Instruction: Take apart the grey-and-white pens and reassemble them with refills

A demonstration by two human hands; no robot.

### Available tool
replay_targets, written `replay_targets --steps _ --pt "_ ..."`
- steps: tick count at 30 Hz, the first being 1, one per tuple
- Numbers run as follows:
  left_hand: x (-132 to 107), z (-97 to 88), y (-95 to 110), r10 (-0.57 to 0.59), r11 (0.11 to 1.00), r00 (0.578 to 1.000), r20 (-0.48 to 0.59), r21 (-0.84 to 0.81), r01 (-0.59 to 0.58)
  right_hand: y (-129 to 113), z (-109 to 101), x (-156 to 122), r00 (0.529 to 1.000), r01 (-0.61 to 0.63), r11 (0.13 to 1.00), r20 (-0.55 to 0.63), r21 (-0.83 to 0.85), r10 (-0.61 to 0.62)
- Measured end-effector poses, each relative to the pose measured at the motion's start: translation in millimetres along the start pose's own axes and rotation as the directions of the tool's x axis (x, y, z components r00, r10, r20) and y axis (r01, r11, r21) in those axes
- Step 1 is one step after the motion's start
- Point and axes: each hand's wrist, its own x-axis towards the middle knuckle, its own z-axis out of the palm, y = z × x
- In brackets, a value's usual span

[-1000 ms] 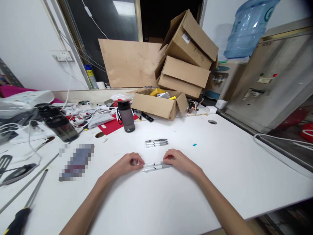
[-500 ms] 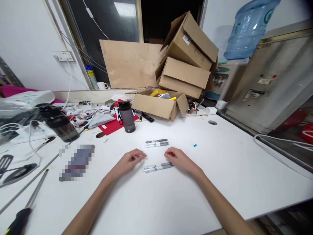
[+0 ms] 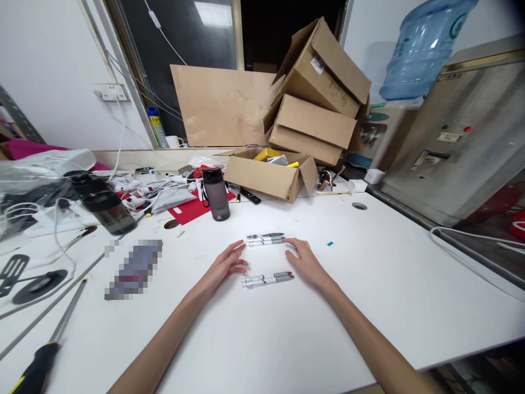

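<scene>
Two groups of pens lie crosswise on the white table. The farther group has a dark pen behind clear-and-grey pens, side by side. Closer to me rests a second group of clear-and-grey pens. My left hand is at the left end of the farther group, fingers apart, index fingertip close to the pens. At their right end is my right hand, thumb and index spread, the index tip by the pen ends. Whether either fingertip touches them I cannot tell. Neither hand holds anything.
A dark bottle stands beyond the pens, with an open cardboard box behind it. On the left are another bottle, a pixelated object and a screwdriver. A small blue piece lies at right.
Both hands have moved forward, from between the two pen groups to the ends of the farther group. Their fingers have spread. The view has shifted slightly; the pens lie as before.
</scene>
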Motion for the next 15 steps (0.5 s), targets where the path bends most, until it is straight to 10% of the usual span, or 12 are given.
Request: replay_targets --steps 15 --pt "-10 6.5 15 0.03 0.999 0.998 0.046 -0.03 -0.029 4 -2 17 0.983 0.013 0.938 -0.177 0.345 0.051"
